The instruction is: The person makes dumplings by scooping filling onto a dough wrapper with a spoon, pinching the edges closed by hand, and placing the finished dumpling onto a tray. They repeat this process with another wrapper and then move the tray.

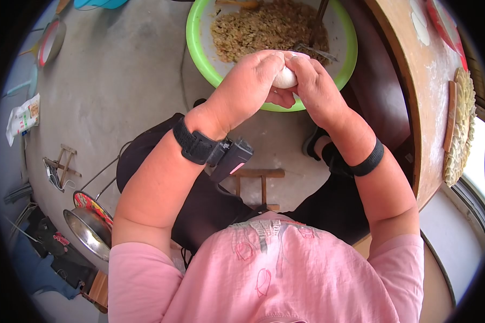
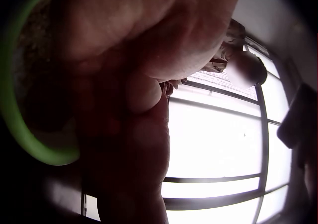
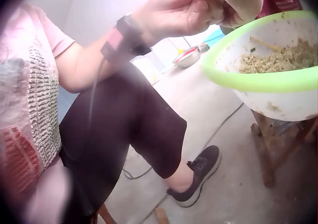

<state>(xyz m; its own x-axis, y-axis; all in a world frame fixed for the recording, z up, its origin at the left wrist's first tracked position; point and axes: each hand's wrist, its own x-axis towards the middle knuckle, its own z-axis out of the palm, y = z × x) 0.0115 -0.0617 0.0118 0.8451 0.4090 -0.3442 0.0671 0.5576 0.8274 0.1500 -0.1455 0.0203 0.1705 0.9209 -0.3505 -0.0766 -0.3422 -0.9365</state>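
Both hands meet over the near rim of a green-rimmed bowl (image 1: 219,79) that holds a brownish minced filling (image 1: 264,29). Between them is a white piece of dough (image 1: 285,79). The left hand (image 1: 250,78) grips its left side and the right hand (image 1: 318,86) pinches it from the right, thumbs close together on top. In the left wrist view the pale dough (image 2: 144,93) shows between dark, shadowed fingers. The right wrist view has the left hand (image 3: 186,13) with curled fingers beside the bowl; the dough is hidden there.
A wooden table (image 1: 428,107) on the right carries a tray of rows of shaped dumplings (image 1: 462,126) and flat white wrappers (image 1: 419,27). Utensils stand in the filling. A small wooden stool (image 1: 67,164) and a metal basin (image 1: 89,231) are on the left. Below the bowl shows a wooden stand (image 3: 263,149).
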